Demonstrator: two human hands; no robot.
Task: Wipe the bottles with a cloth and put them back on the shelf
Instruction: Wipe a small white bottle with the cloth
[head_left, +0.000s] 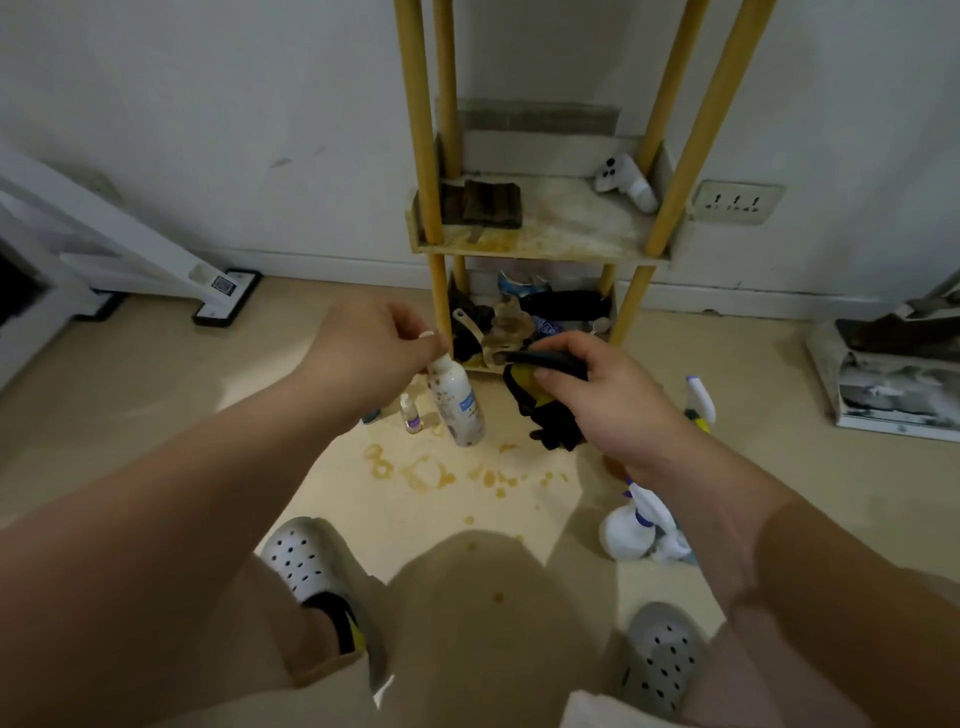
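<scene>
While our left hand (374, 348) pinches the bottle (457, 402) by its cap and our right hand (615, 402) grips the cloth (545, 415), wiping may knock it loose.

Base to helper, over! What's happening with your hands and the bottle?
Left hand pinches white bottle by cap. Right hand grips dark cloth. Bottle stained, off shelf. Small bottle close by.

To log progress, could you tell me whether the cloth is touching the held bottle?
No, floor shows between the cloth in the right hand and the bottle.
</scene>
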